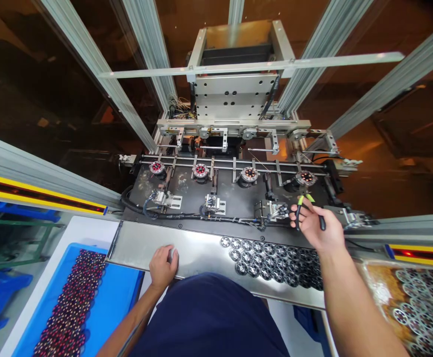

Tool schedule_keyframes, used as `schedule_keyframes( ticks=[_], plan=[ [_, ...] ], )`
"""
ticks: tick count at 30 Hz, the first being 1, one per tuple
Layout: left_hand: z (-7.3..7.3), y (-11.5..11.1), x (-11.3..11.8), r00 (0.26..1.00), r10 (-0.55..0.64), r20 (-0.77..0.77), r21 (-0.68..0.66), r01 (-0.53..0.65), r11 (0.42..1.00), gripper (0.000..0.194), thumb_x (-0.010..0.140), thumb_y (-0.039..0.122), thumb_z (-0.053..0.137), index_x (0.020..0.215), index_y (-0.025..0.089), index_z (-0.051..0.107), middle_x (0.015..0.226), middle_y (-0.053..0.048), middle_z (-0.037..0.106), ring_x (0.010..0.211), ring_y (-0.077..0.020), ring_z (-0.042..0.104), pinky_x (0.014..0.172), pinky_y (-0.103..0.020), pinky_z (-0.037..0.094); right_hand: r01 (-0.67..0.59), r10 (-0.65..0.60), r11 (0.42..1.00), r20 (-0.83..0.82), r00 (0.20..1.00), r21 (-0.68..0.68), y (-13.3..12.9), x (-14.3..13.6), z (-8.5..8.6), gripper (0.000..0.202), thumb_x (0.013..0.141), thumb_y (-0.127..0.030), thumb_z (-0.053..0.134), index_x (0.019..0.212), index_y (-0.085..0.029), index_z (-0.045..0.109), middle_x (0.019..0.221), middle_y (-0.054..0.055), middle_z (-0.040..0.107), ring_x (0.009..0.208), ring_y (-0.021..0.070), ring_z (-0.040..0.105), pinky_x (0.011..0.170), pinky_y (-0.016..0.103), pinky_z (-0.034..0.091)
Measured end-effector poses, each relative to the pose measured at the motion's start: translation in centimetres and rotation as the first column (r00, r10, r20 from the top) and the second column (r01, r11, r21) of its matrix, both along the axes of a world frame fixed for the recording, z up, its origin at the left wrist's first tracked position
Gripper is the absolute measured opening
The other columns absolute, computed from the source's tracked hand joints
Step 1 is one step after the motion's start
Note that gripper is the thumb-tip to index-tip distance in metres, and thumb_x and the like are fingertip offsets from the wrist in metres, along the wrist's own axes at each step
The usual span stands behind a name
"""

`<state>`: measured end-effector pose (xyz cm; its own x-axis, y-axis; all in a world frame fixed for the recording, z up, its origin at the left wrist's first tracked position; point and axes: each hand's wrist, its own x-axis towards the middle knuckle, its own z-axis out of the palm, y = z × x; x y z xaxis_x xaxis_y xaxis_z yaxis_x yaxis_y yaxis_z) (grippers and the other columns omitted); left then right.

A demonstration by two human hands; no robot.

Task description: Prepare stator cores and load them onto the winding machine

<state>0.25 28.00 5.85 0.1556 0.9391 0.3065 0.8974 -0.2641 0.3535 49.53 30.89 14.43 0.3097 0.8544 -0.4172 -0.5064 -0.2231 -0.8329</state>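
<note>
My right hand (322, 230) is closed around a pair of pliers (299, 213) with black and yellow-green handles. Its fingers lie just in front of the rightmost round fixture, where a stator-like ring (306, 177) with copper-coloured windings sits. My left hand (163, 266) rests on the bare left part of the metal ledge (197, 243), fingers slightly curled, thumb apart, nothing visible in it. Rows of silver-and-black rings (266, 261) cover the ledge's right part. Three more wound rings sit on fixtures: a red one (157, 167), another red one (200, 171) and a copper-toned one (249, 174).
A blue tray (118, 302) at the left holds many red-and-copper wound parts (73, 297). More metal rings (420, 307) lie in a box at the right. Clamp arms (224, 139) overhang the fixtures. Yellow sensor bars (41, 193) and aluminium posts frame both sides.
</note>
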Motion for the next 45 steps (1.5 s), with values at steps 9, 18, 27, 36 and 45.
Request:
schedule_keyframes(
  ticks=[9, 18, 27, 36, 45],
  plan=[
    [-0.4, -0.1, -0.2, 1.000, 0.009, 0.017, -0.025, -0.009, 1.000, 0.021, 0.096, 0.034, 0.055, 0.095, 0.019, 0.070, 0.066, -0.002, 0.060, 0.066, -0.0195, 0.060, 0.069, -0.031, 0.049, 0.020, -0.021, 0.999, 0.037, 0.999, 0.034, 1.0, -0.7, 1.0, 0.029, 0.072, -0.042, 0.061, 0.096, -0.026, 0.067, 0.079, 0.004, 0.062, 0.063, 0.0182, 0.055, 0.046, 0.028, 0.046],
    [-0.8, -0.2, -0.3, 0.992, 0.056, 0.116, -0.108, -0.044, 0.993, 0.023, 0.094, 0.038, 0.058, 0.095, 0.019, 0.071, 0.071, -0.004, 0.065, 0.069, -0.0206, 0.061, 0.073, -0.034, 0.050, -0.575, 0.575, 0.777, 0.080, 0.814, 0.258, -6.9, -7.7, 8.7, 0.066, 0.076, -0.045, 0.073, 0.140, -0.028, 0.064, 0.083, 0.007, 0.065, 0.051, 0.0157, 0.051, 0.043, 0.029, 0.039],
    [0.9, -0.5, 0.5, 0.930, 0.147, 0.338, -0.436, 0.016, 0.900, 0.047, 0.098, 0.054, 0.046, 0.094, 0.016, 0.072, 0.072, -0.006, 0.069, 0.066, -0.0200, 0.066, 0.068, -0.034, 0.055, -0.881, 0.777, 0.389, 0.609, 0.156, -0.271, -1.0, -25.0, 1.8, 0.043, 0.093, -0.040, 0.062, 0.128, -0.016, 0.062, 0.110, 0.008, 0.067, 0.099, 0.0227, 0.064, 0.091, 0.043, 0.053],
    [0.7, -1.6, 3.0, 0.861, 0.191, 0.471, -0.687, 0.222, 0.692, 0.038, 0.103, 0.047, 0.052, 0.100, 0.012, 0.067, 0.078, -0.001, 0.069, 0.065, -0.0117, 0.067, 0.063, -0.028, 0.059, -0.699, 0.595, 0.394, 0.745, -0.301, -0.597, -1.7, -29.1, -1.2, 0.044, 0.099, -0.040, 0.064, 0.136, -0.017, 0.057, 0.138, 0.013, 0.058, 0.121, 0.0284, 0.060, 0.103, 0.053, 0.052],
    [2.3, -1.7, 2.4, 0.916, 0.140, 0.375, -0.578, 0.114, 0.808, 0.026, 0.096, 0.038, 0.066, 0.106, 0.014, 0.068, 0.094, -0.004, 0.071, 0.082, -0.0153, 0.068, 0.078, -0.035, 0.060, -0.664, 0.346, 0.437, 0.795, -0.498, -0.606, -2.5, -26.9, -2.4, 0.038, 0.094, -0.019, 0.063, 0.131, -0.010, 0.064, 0.118, 0.021, 0.070, 0.101, 0.0304, 0.073, 0.087, 0.042, 0.060]
  ],
)
